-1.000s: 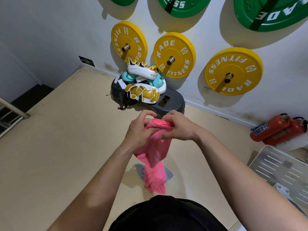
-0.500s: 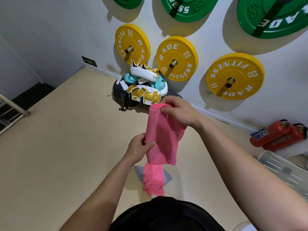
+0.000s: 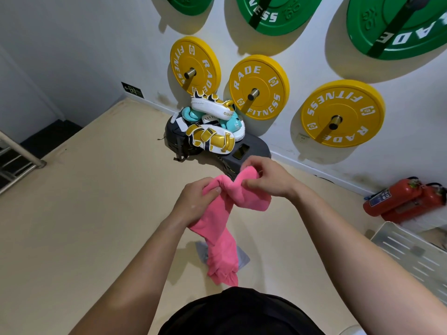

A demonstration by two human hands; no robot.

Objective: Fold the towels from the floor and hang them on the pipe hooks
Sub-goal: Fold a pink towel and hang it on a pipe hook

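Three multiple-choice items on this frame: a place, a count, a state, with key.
1. Where is the grey towel? A on the floor under the pink towel B on a hook C on an extinguisher
2. How many yellow plates hang on the wall? A two B three C five
3. The pink towel is: A spread flat B hung up C gripped by left hand and right hand
Key: A, it shows beneath the hanging pink end; B, three yellow discs visible; C, both clutch its bunched top.
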